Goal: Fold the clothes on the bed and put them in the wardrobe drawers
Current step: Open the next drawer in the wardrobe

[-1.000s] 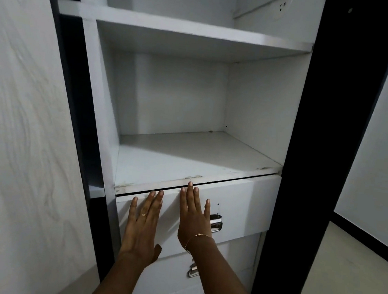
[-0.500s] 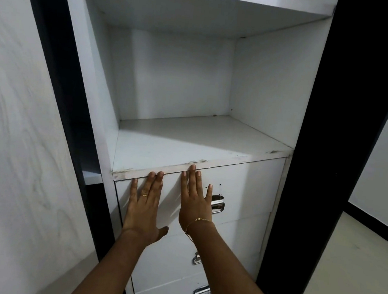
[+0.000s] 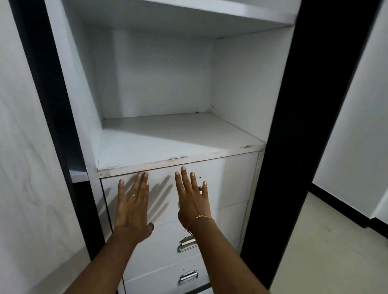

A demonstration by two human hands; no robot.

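Observation:
A white wardrobe stands in front of me, with a stack of three drawers under a bare shelf (image 3: 177,135). The top drawer (image 3: 231,172) sits flush with the frame. My left hand (image 3: 133,202) lies with straight fingers against the left part of its front. My right hand (image 3: 192,199) is spread with straight fingers in front of the drawer's middle; its shadow falls on the panel, so it seems slightly off the surface. It covers most of the top drawer's handle. No clothes and no bed are in view.
The second drawer's metal handle (image 3: 187,243) and the third drawer's handle (image 3: 188,276) show below my right wrist. A black wardrobe post (image 3: 292,133) rises on the right, with a white door panel (image 3: 8,151) on the left. Pale floor (image 3: 342,270) lies to the right.
The top drawer, slightly out a second ago, has been pushed flush. My right hand has since drawn back a little from the panel with its fingers spread.

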